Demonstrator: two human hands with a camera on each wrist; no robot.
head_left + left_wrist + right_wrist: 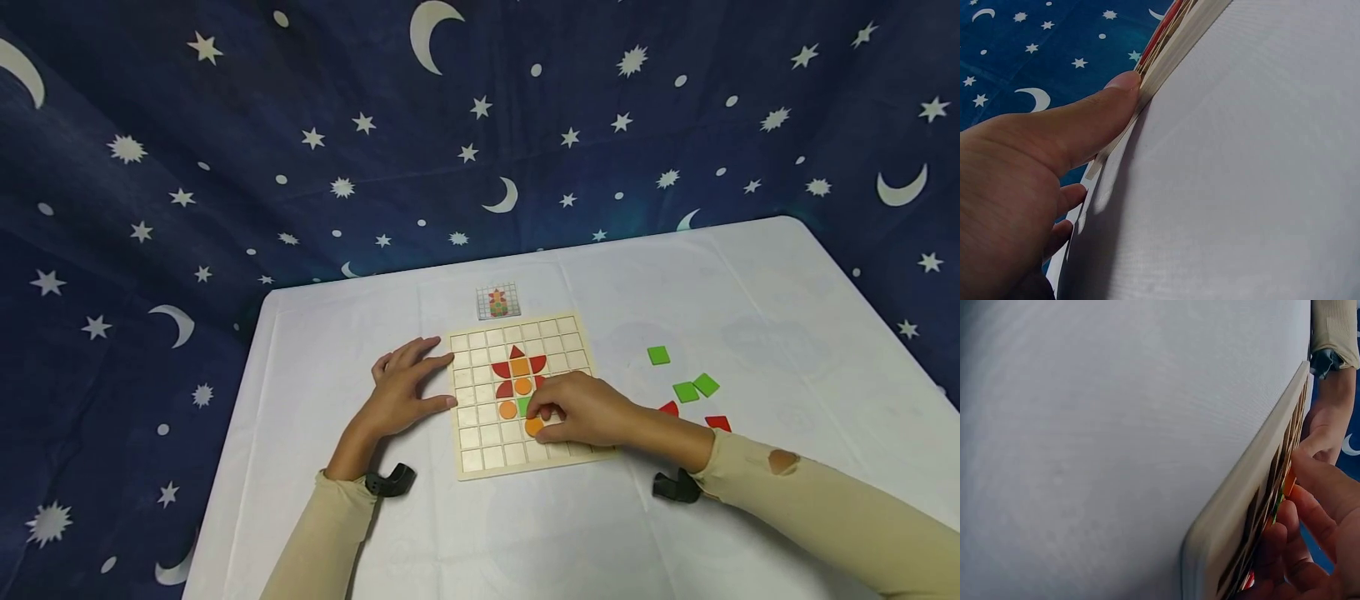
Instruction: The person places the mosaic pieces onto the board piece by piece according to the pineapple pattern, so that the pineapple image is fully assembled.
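A wooden grid board [471, 459] lies flat on the table. My left hand [401, 392] is spread at its left side, thumb and a fingertip touching the edge; in the left wrist view the thumb [1094, 119] lies against that edge. With curled fingers, my right hand [585, 408] pinches an orange disc [534, 427] over the board's lower middle; the right wrist view shows the disc [1289, 481] between thumb and finger. On the board are a red triangle [517, 352], red quarter rounds [501, 369], an orange square [520, 367], orange discs [507, 409] and a partly hidden green square [523, 407].
A small pattern card [498, 302] lies beyond the board's far edge. Loose green squares [658, 356] and red pieces [717, 422] lie right of the board, some by the right forearm. A dark starry cloth [420, 133] hangs behind the white table [337, 333].
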